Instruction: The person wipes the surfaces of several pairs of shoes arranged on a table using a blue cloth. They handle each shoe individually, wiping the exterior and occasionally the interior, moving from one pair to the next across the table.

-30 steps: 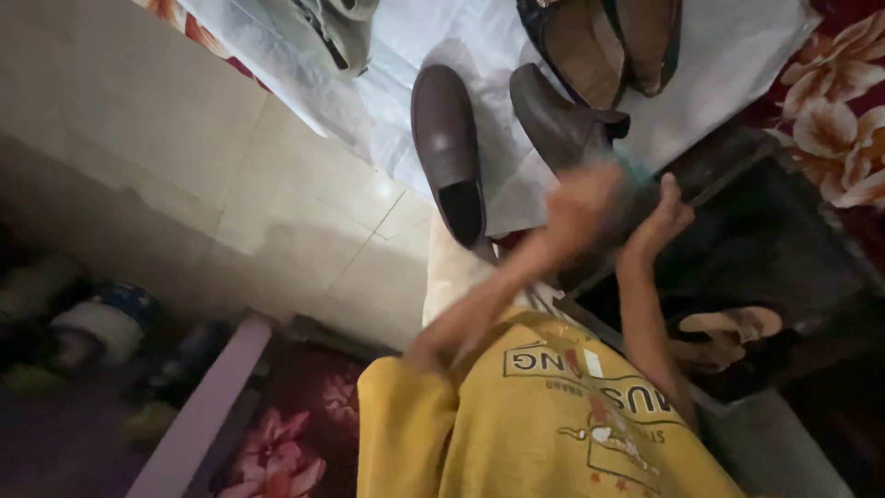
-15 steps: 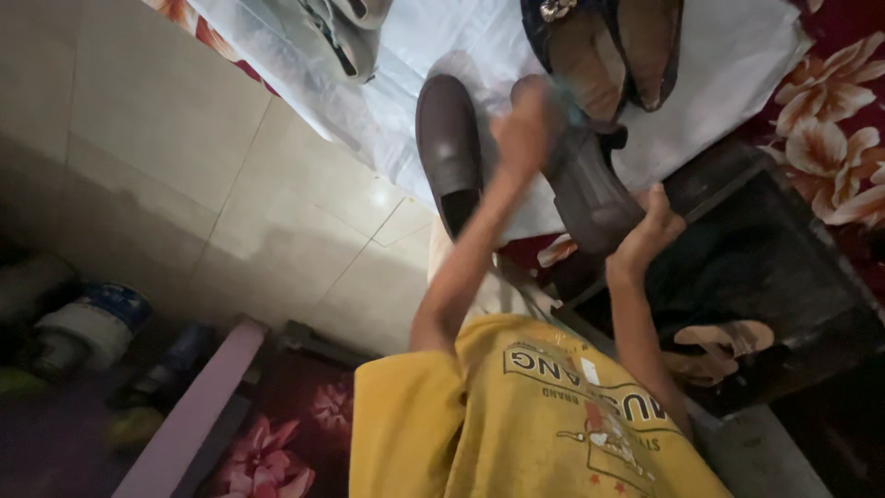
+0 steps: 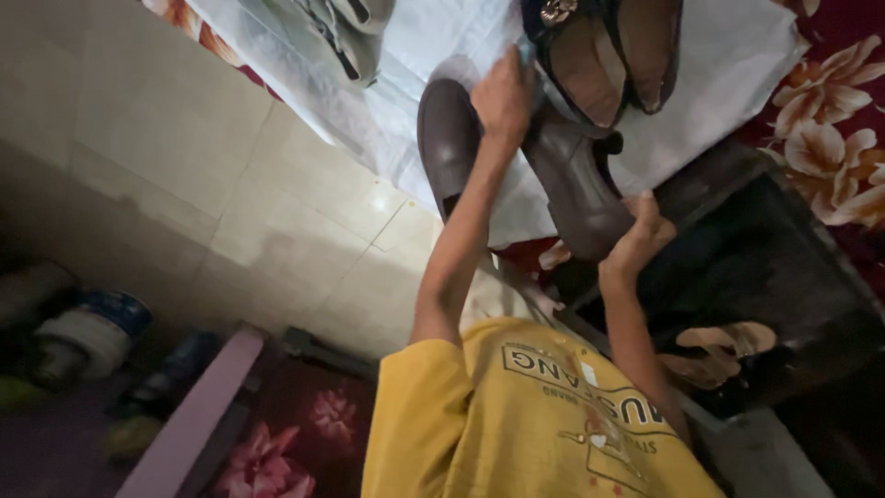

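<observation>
Evidently to steady it for rubbing, the right hand (image 3: 636, 238) grips the heel of the brown shoe (image 3: 573, 180) above the white sheet (image 3: 728, 74), fingers curled around it, while the left hand (image 3: 502, 92), fingers closed on something indistinct, presses its toe.

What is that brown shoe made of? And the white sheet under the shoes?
The brown shoe, gripped by the right hand and touched by the left hand, looks like smooth leather or a leather look-alike: its surface has a soft, dull shine. The white sheet seems to be thin plastic or paper, since it is crinkled and slightly glossy; I cannot tell which.
</observation>
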